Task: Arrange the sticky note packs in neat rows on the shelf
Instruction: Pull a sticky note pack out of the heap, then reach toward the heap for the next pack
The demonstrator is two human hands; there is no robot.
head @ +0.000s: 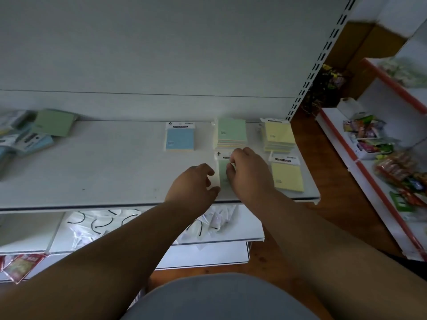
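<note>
a: where are the hands?

b: both on the white shelf, near its front edge, either side of a green pack lying flat. the left hand sits at the pack's left edge with fingers curled and thumb forward. the right hand covers the pack's right side, fingertips pinching near its white header card.

a: gripping it?

b: the right one appears to hold it by the top corner. for the left, i can't tell whether it touches the pack or only rests beside it.

a: room to move?

b: a wide bare stretch of shelf runs left of the hands. on the right, a yellow pack lies just beside the right hand, close to the shelf's right end and front lip.

a: counts?

b: at the back wall, one blue pack alone, one green stack, one yellow stack; layers too blurred to count. in front of them, one green and one yellow pack. far left, a loose heap with a green pack on top, number unclear.
</note>
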